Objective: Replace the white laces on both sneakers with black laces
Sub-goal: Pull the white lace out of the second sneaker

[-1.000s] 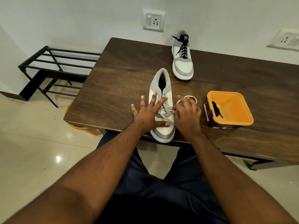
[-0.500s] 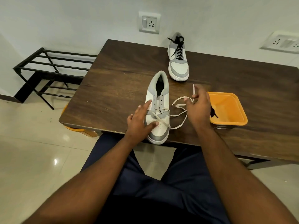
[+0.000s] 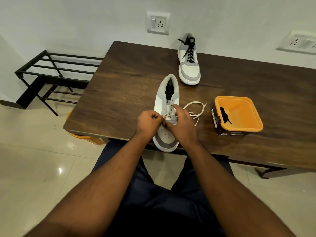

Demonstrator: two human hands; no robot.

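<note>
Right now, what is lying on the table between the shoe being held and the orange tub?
In the head view, loose loops of white shoelace lie on the brown wooden table between the grey-and-white sneaker and the square orange plastic tub.

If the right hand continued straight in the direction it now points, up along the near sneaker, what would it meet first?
Probably the tongue and upper eyelets of the near sneaker, just beyond the right hand, which pinches the white lace. Further along that line stands the far sneaker, though depth is hard to judge.
</note>
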